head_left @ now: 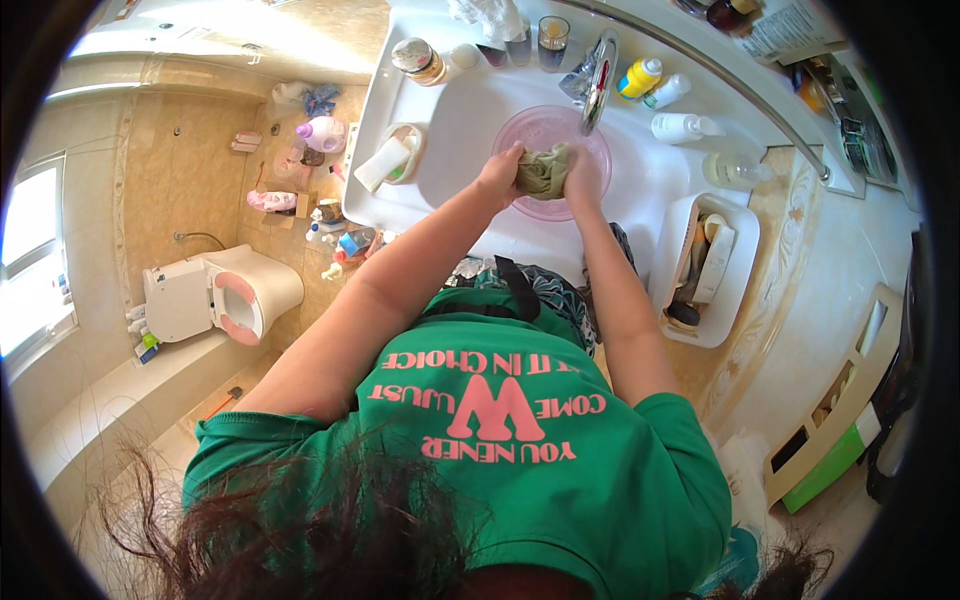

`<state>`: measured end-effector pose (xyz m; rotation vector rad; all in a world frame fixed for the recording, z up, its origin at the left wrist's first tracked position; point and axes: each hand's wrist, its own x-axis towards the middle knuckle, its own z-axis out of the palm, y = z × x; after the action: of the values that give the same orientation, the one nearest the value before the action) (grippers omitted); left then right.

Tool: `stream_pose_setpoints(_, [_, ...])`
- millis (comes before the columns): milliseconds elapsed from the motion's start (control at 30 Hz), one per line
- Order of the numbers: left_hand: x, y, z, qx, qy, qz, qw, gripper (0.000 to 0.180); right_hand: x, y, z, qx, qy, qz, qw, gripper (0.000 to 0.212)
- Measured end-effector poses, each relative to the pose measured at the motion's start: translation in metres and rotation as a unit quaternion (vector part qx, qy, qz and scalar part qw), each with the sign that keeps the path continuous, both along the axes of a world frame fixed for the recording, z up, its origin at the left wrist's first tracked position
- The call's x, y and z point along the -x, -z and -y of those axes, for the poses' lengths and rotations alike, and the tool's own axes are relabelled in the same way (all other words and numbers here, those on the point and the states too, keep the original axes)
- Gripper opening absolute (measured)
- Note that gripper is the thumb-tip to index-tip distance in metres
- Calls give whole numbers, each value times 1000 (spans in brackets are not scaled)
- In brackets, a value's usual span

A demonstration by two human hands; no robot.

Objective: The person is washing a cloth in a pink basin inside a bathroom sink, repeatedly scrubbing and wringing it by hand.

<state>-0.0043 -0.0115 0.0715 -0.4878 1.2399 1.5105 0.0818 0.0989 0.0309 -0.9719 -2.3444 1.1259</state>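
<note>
Olive cloth (542, 176) gripped abv pink basin (530, 122), L hand (501, 172) & R hand (583, 183) fingers curled

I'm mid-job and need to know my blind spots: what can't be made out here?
All in the head view:
Right hand: blurred, so its exact hold is unclear.
Left hand: some fingers hidden by the olive cloth.
Pink basin: floor beneath the cloth, hidden by it.
White tub: its bottom, partly hidden by its contents.
Dark brown container: cut off by the picture's edge.
</note>
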Motion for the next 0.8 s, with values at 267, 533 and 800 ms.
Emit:
stream_pose_setpoints(267, [3,25,13,106,77,-50,990,40,-21,59,-17,-149,-162,237,946,39])
stream_pose_setpoints(533, [12,24,25,78,101,-34,991,26,-30,107,1,-65,-269,362,890,38])
stream_pose_setpoints(800, [8,9,14,153,44,16,987,40,6,33,-1,148,-117,62,980,18])
